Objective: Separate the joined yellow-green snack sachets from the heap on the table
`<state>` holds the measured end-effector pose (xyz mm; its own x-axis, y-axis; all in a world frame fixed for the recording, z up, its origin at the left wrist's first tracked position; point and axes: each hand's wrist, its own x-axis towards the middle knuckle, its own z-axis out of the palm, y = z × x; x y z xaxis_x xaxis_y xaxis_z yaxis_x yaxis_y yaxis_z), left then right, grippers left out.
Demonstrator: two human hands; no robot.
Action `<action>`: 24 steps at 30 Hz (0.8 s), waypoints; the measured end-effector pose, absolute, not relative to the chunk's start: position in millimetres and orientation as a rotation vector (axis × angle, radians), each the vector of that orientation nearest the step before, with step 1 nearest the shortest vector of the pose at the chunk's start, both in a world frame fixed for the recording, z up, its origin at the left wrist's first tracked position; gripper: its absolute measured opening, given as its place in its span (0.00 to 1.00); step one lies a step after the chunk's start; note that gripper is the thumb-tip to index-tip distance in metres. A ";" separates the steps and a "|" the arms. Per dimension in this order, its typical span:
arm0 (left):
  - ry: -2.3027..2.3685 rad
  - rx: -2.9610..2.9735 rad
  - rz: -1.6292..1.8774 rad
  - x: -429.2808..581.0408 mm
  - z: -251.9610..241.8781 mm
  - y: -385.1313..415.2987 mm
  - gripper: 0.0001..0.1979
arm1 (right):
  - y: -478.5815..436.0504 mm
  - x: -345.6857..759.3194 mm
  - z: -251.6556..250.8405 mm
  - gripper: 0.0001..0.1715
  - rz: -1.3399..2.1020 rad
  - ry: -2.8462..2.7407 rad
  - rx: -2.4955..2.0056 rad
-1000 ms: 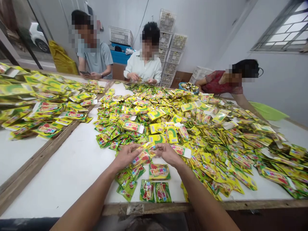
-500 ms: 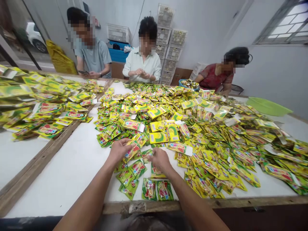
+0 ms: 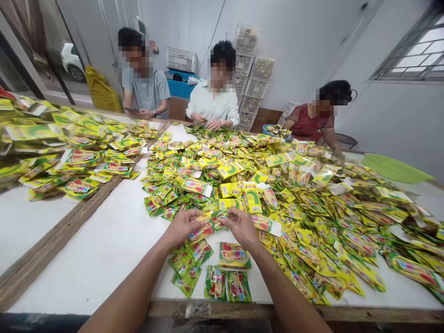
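Observation:
My left hand (image 3: pixel 183 227) is closed on a small yellow printed carton (image 3: pixel 202 233) with a red fruit picture. My right hand (image 3: pixel 243 226) pinches a small green sachet (image 3: pixel 218 220) at the carton's right end; whether part of it is inside I cannot tell. Just below lies a stack of similar cartons (image 3: pixel 234 255). Two green sachets (image 3: pixel 215 283) rest side by side nearer the table edge, and several more green sachets (image 3: pixel 186 268) lie under my left wrist. An open-flapped carton (image 3: pixel 266 225) lies to the right of my right hand.
Heaped cartons and sachets (image 3: pixel 312 222) cover the middle and right of the white table (image 3: pixel 100 240). Beyond a wooden strip (image 3: pixel 69 226) lies another carton pile (image 3: pixel 79 159). Three people sit opposite. A green tray (image 3: pixel 395 167) and blue basin (image 3: pixel 275 132) stand at the far side.
My right hand has risen from above the carton stack, bringing the green sachet up to the carton's end. The stack now shows fully. My head view has tilted slightly.

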<state>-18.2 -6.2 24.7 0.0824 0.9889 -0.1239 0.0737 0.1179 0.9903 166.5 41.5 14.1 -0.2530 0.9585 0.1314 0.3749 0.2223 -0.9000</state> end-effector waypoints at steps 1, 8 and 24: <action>1.241 1.209 1.019 -17.6 26.1 -6.5 0.18 | 40.1 165.1 17.0 0.21 1.023 -1.777 -1.227; 1.100 1.003 1.128 -14.1 18.6 -4.6 0.18 | 29.9 152.2 20.6 0.13 0.883 -1.636 -1.239; 1.064 0.954 1.136 -9.2 13.1 -7.1 0.19 | 13.2 145.7 19.3 0.14 1.448 -1.754 -0.984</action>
<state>-9.2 -7.1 13.1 0.0895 0.9836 -0.1567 -0.2211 0.1730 0.9598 145.7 13.2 19.3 -0.5065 0.8620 0.0208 0.1427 0.1077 -0.9839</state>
